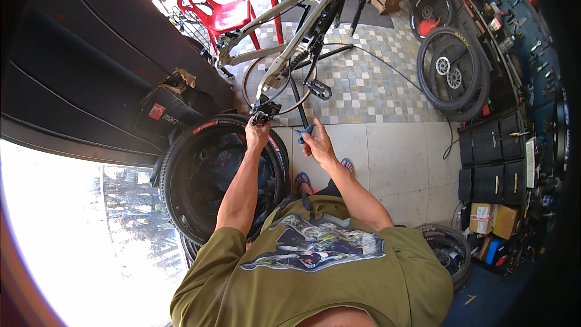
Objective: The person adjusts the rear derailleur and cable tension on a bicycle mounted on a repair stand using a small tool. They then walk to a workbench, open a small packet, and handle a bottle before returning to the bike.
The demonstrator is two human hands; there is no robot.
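A black rear derailleur (266, 107) hangs at the back end of a beige bicycle frame (296, 39). My left hand (258, 133) is closed around its lower side, and the fingertips are partly hidden behind it. To the right, apart from the frame, my right hand (319, 145) grips a small blue-handled tool (305, 134). One finger of that hand points forward while the others curl round the handle; the tool's exact kind is too small to tell. A black pedal (319, 89) on the crank sits just beyond my right hand.
Tires (175, 188) are stacked at my left, close to my forearm. A red plastic chair (230, 15) stands beyond the frame. Wheels (451, 69) lean at the right by a tool wall (532, 42). A black hose (387, 63) crosses the floor. Another person crouches at the far right.
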